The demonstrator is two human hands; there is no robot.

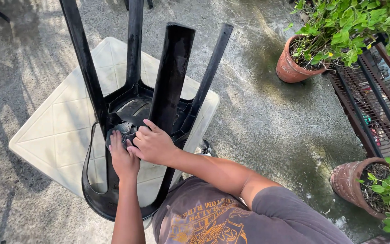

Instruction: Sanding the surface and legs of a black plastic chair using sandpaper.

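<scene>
- Damp, mottled concrete paving (267, 122) fills the outdoor scene, streaked with sun and shadow.
- On it stands a cream plastic table (55, 131) with a square, panelled top.
- Upside down on that top lies a black plastic chair (132, 108), its four legs pointing up toward the camera and its curved backrest hanging over the near table edge.
- The person's left hand (123, 158) presses, fingers loosely curled, against a crumpled dark wad (125, 131) tucked into the underside of the seat (whether cloth or plastic cannot be told).
- The right hand (152, 144) lies flat and spread beside the left one, fingertips touching the same wad at the base of the nearest chair leg; it clasps nothing.
- Two terracotta pots with leafy green plants stand to the right: one (292, 68) far, one (350, 183) near.
- A dark metal rack (371, 113) runs between them.
</scene>
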